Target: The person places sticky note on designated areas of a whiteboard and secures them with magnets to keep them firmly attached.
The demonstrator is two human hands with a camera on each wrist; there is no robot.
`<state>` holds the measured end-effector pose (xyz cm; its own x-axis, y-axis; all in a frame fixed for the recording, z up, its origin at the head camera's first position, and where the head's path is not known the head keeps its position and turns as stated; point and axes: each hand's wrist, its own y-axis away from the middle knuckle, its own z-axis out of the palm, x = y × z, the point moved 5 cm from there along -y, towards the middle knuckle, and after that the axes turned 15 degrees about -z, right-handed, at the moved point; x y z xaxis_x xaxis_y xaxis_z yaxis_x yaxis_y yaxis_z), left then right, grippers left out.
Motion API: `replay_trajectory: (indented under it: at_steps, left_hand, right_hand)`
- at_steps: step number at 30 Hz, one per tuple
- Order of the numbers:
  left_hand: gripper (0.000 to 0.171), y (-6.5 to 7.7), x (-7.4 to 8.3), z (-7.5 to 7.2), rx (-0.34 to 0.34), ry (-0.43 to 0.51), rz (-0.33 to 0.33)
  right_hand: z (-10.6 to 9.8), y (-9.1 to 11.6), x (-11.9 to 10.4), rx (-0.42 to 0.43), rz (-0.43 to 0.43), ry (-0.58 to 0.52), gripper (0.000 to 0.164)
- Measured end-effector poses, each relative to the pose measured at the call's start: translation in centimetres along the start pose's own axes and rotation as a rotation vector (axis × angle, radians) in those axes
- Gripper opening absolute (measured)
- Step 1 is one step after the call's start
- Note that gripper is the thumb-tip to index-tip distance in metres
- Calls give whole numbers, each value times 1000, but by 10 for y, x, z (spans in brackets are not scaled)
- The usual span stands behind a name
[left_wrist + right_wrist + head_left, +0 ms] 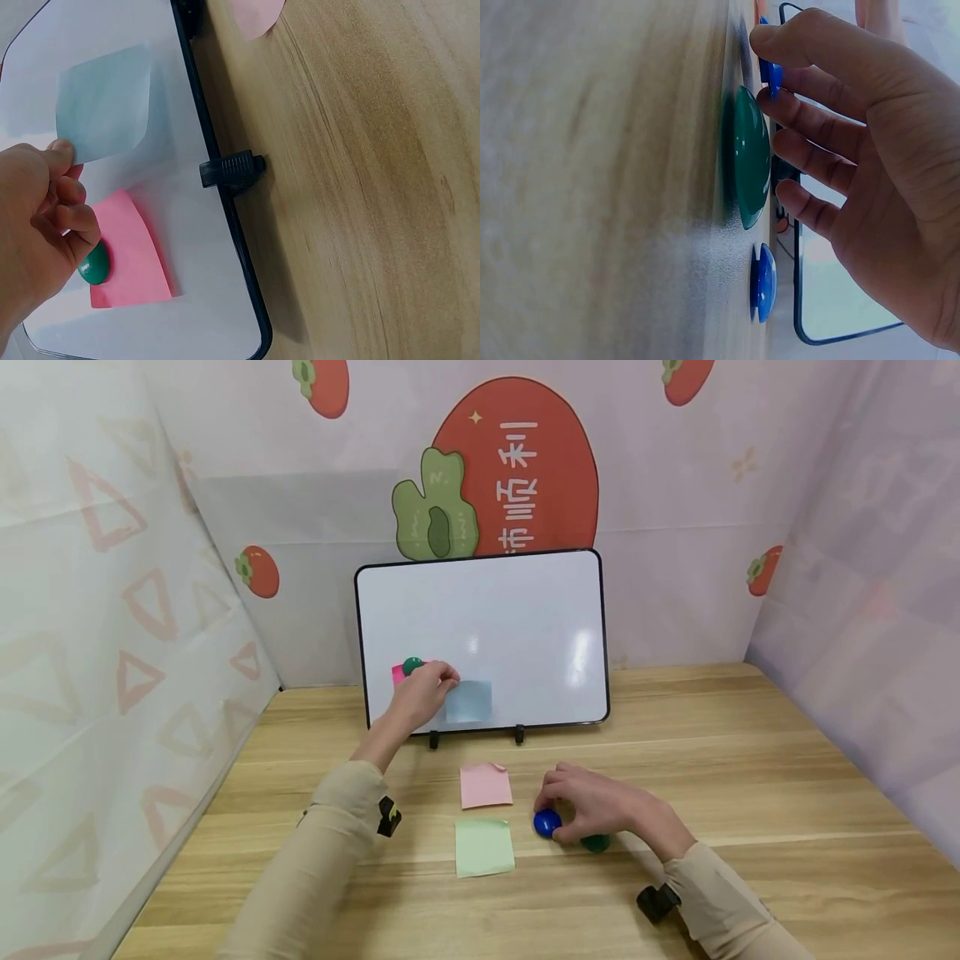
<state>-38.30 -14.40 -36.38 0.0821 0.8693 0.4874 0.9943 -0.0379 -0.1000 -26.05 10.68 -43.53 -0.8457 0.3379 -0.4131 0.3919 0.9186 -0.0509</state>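
My left hand point(418, 696) pinches a light-blue sticky note point(105, 101) at its upper left corner, in front of the lower whiteboard point(480, 610). Beside that note, a bright pink sticky note point(135, 251) is on the board under a green round magnet point(94, 264), partly covered by my left hand in the head view. My right hand point(596, 800) is low over the table, thumb and fingertips round a blue round magnet point(547, 822). Under the palm lies another green magnet point(751, 161). A second blue magnet point(766, 285) shows beyond it in the right wrist view, hidden in the head view.
A pale pink sticky note point(486, 787) with a curled corner and a pale green sticky note point(484, 847) lie on the wooden table point(750, 793), left of my right hand. The board leans back on small black stand feet point(519, 734), near a patterned backdrop point(675, 485).
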Motion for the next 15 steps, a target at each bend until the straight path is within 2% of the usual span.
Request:
replay_trajectory:
  at_steps: [10, 15]
  left_hand:
    - [17, -12, 4, -2, 55, 23, -2]
    - [17, -15, 8, -1, 102, -9, -4]
  right_hand:
    - [1, -1, 1, -10, 8, -8, 31]
    - [1, -1, 2, -14, 19, -15, 31]
